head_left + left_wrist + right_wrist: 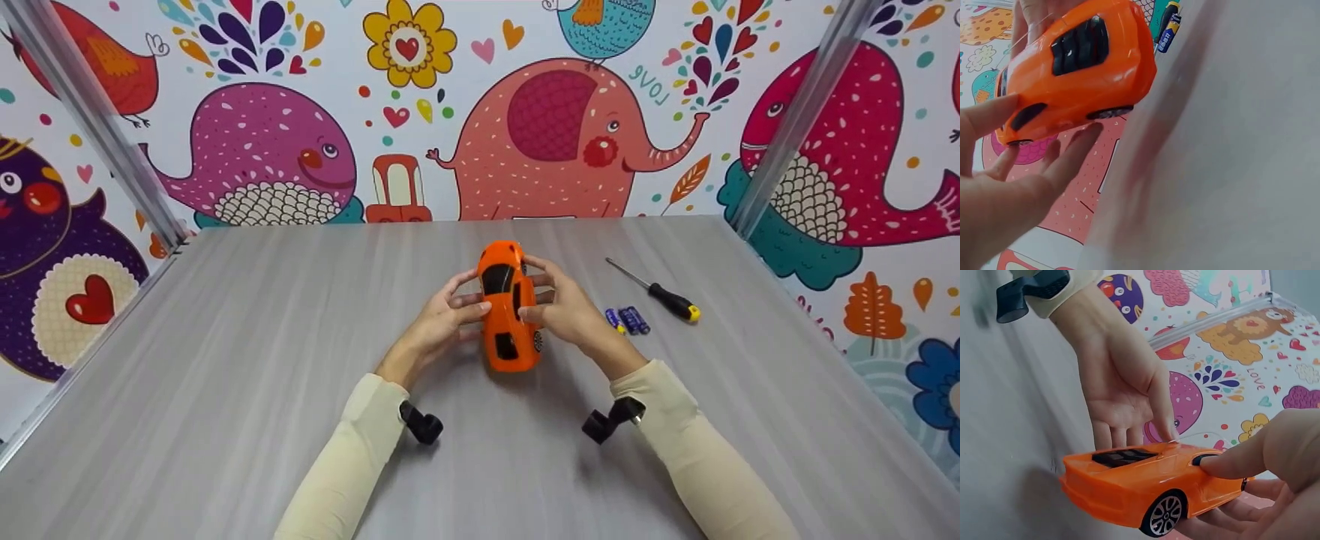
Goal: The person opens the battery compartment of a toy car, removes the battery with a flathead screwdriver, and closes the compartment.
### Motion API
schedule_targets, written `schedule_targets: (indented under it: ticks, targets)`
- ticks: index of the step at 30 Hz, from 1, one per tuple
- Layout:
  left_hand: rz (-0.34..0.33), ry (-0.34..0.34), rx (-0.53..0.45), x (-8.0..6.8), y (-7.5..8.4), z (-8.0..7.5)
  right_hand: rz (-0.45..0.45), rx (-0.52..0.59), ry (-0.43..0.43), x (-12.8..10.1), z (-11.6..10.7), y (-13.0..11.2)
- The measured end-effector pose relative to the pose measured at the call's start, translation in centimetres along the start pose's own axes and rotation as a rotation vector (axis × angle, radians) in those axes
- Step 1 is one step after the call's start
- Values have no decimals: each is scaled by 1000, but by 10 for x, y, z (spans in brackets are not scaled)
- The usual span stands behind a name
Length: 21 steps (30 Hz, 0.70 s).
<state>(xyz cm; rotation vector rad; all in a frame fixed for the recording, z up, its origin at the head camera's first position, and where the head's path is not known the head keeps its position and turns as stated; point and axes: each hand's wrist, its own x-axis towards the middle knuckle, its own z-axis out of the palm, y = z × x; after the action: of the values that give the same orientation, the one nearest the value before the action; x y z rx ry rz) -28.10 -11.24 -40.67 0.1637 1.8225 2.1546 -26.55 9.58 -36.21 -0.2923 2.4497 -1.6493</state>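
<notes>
An orange toy car with dark windows and black wheels is held above the table between both hands. My left hand grips its left side, thumb on top and fingers along the side and underneath. On the opposite side my right hand grips it, its thumb by the side window and its fingers reaching under the body. In the left wrist view the toy car shows its black louvred rear window. From the right wrist view the car shows a silver-spoked wheel; its underside is hidden.
Several small blue batteries lie on the grey table to the right of the car. Beyond them rests a screwdriver with a black and yellow handle. Printed panels and metal posts border the table.
</notes>
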Motion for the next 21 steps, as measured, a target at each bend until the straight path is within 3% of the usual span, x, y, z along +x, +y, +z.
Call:
schedule_targets:
  ticks: [6, 21]
  targets:
    - [-4, -27, -1, -1, 0, 1, 24, 62, 8, 4, -4, 5]
    - [-33, 48, 91, 1, -5, -2, 50, 74, 19, 16, -5, 20]
